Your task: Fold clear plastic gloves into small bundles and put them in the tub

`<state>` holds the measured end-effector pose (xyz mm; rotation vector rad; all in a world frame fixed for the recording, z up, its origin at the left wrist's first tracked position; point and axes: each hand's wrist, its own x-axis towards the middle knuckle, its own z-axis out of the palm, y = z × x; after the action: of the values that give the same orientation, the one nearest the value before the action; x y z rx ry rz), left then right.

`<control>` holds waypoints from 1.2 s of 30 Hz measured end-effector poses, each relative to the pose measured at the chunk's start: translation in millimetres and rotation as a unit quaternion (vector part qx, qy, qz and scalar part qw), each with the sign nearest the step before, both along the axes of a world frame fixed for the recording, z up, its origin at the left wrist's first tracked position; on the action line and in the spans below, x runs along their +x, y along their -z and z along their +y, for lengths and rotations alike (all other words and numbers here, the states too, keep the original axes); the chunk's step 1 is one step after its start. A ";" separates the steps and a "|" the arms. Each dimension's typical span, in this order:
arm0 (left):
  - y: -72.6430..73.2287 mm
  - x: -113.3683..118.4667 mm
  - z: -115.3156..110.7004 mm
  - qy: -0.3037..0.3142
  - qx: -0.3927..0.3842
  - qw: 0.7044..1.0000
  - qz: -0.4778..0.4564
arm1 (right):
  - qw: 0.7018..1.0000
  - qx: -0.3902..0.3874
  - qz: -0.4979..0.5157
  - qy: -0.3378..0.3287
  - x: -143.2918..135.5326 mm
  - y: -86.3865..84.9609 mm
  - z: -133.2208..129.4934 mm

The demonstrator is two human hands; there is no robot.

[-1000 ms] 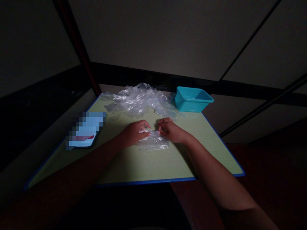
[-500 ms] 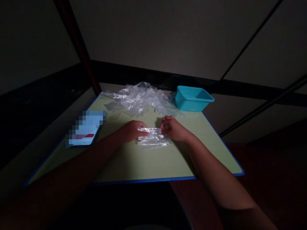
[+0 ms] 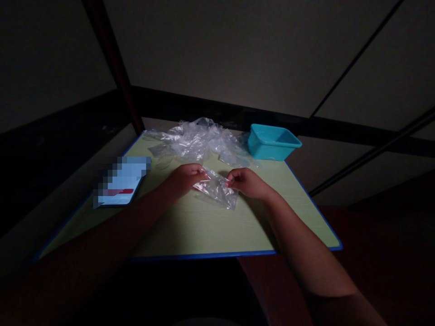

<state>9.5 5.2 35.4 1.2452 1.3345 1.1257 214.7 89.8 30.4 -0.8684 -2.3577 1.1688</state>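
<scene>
A small clear plastic bag (image 3: 217, 190) is stretched between my two hands above the middle of the table, its left end higher than its right. My left hand (image 3: 186, 179) pinches the bag's upper left corner between thumb and fingers. At the right side of the bag, my right hand (image 3: 247, 182) is closed, with thumb and fingertips gripping the edge. Beyond my hands lies a crumpled heap of clear plastic bags (image 3: 200, 140).
A turquoise plastic basket (image 3: 273, 144) stands at the table's back right. On the left lies a phone (image 3: 124, 185) with a lit screen, partly blurred out. The light green table (image 3: 204, 231) has a blue edge; walls rise behind and to the left.
My left hand has risen slightly, tilting the bag so that its left end is up and its right lower corner hangs down. My right hand has barely moved.
</scene>
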 end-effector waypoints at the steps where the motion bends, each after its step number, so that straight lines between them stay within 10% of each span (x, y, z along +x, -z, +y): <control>1: -1.5 0.8 -0.8 -0.008 0.004 1.000 -0.021 | 0.999 -0.043 0.008 -0.001 -0.3 -0.2 -0.3; 14: -5.5 6.0 -9.3 0.050 -0.027 0.988 -0.143 | 0.943 -0.319 -0.038 -0.092 13.6 -12.5 4.6; 30: 0.0 8.0 -5.6 -0.001 -0.016 0.987 -0.163 | 0.925 -0.366 -0.053 -0.086 12.6 -2.2 7.5; 36: 5.6 6.1 1.9 0.073 -0.144 0.965 -0.208 | 0.931 -0.349 -0.054 -0.095 12.6 -5.6 6.2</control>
<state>15.6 7.1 29.9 0.8231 1.0256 0.9799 227.3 96.0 36.0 -0.9359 -2.1423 2.1591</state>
